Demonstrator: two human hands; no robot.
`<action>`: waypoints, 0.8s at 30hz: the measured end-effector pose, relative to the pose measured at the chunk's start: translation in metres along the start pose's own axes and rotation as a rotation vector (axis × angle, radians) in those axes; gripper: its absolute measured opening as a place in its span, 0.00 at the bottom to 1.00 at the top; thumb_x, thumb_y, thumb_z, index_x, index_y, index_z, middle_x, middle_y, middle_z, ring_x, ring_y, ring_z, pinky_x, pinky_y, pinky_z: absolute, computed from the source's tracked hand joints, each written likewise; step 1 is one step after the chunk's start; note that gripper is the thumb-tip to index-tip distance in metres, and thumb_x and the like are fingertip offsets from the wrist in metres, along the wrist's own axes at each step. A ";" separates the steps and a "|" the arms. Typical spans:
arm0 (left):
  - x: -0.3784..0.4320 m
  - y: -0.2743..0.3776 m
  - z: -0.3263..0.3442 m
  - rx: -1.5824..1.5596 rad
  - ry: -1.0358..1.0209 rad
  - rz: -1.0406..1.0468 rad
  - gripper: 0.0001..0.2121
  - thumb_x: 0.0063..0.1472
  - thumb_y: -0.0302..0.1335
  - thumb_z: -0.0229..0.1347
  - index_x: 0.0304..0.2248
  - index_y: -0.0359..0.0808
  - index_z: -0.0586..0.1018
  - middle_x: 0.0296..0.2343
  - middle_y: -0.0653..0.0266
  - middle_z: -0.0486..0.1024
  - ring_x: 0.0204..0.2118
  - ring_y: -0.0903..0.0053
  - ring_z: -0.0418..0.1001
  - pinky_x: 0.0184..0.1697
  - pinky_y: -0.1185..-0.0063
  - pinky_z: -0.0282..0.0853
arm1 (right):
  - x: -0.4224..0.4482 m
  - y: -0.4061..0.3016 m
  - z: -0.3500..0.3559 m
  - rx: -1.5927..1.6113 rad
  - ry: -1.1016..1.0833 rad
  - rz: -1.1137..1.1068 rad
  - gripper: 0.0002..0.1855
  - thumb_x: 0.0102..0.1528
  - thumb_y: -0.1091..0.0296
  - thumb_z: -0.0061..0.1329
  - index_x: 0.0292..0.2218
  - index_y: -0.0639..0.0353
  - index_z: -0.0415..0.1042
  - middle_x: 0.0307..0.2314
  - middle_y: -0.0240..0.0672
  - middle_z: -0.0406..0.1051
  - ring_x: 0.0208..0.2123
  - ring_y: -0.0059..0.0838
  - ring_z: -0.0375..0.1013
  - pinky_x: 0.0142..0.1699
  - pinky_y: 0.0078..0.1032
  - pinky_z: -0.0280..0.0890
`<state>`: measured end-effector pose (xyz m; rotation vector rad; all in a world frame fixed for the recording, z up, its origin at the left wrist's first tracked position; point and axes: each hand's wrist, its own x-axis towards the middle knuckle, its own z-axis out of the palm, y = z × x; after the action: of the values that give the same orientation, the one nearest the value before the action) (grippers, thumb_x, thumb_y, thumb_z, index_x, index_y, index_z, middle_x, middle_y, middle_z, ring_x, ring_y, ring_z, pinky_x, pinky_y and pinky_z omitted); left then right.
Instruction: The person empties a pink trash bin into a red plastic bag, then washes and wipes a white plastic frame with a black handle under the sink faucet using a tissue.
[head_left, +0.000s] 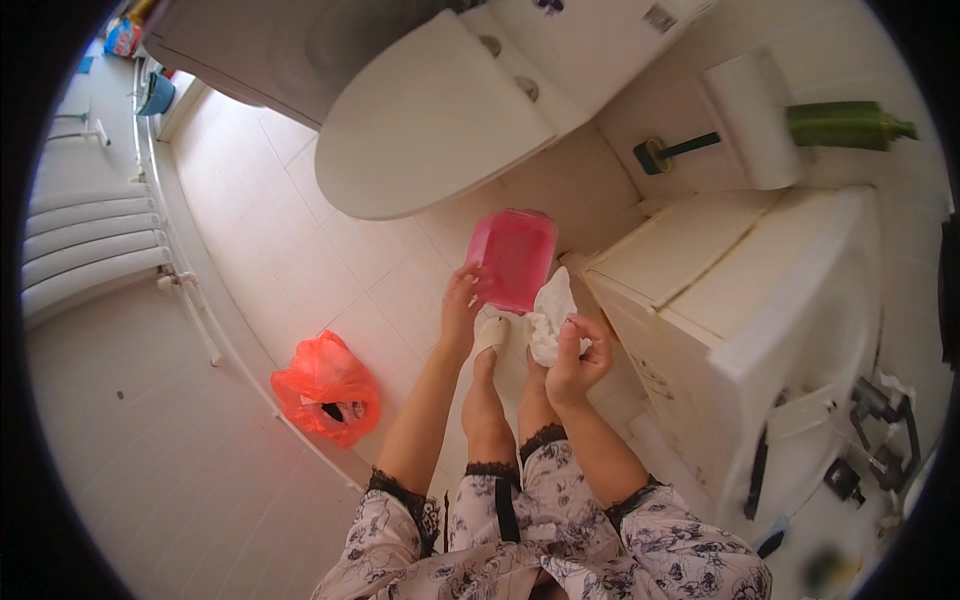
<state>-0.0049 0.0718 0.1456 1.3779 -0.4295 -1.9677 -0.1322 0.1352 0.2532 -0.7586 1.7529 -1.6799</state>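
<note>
A pink plastic basin (516, 259) is tilted in front of me above the tiled floor. My left hand (463, 300) grips its near left rim, with the fingertips over the edge. In my right hand (580, 360) a crumpled white cloth or tissue (555, 311) is pinched between thumb and fingers, and it hangs just right of the basin's near corner. My slippered feet (493, 333) show on the floor below both hands.
A white toilet with its lid (442, 120) down stands ahead. To the left on the floor sits an open red plastic bag (330, 390) with things inside. A white cabinet with a washbasin (795, 300) is on the right, and a radiator (94, 236) is on the left wall.
</note>
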 end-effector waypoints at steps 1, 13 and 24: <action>0.008 -0.012 -0.002 0.011 -0.090 0.006 0.22 0.60 0.41 0.40 0.50 0.38 0.61 0.45 0.64 0.63 0.49 0.75 0.59 0.52 0.74 0.56 | 0.001 0.026 0.003 0.015 0.010 0.041 0.05 0.52 0.74 0.45 0.32 0.64 0.68 0.24 0.29 0.66 0.27 0.17 0.63 0.34 0.15 0.59; 0.013 -0.122 -0.055 -0.410 0.059 -0.135 0.10 0.58 0.38 0.49 0.31 0.41 0.67 0.26 0.70 0.69 0.26 0.83 0.67 0.25 0.82 0.63 | 0.047 0.165 0.015 -0.488 -0.080 -0.495 0.06 0.45 0.74 0.52 0.29 0.57 0.71 0.23 0.29 0.69 0.27 0.24 0.63 0.34 0.21 0.59; 0.038 -0.134 -0.057 -0.356 0.022 -0.217 0.07 0.58 0.36 0.49 0.33 0.43 0.68 0.26 0.75 0.69 0.25 0.87 0.67 0.23 0.85 0.61 | 0.077 0.294 0.017 -1.285 -0.594 -0.366 0.16 0.44 0.60 0.53 0.34 0.56 0.73 0.31 0.33 0.71 0.35 0.32 0.65 0.45 0.29 0.55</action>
<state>-0.0066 0.1472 0.0153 1.2544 0.0856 -2.0759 -0.1718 0.0785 -0.0437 -1.9409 2.1354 -0.1613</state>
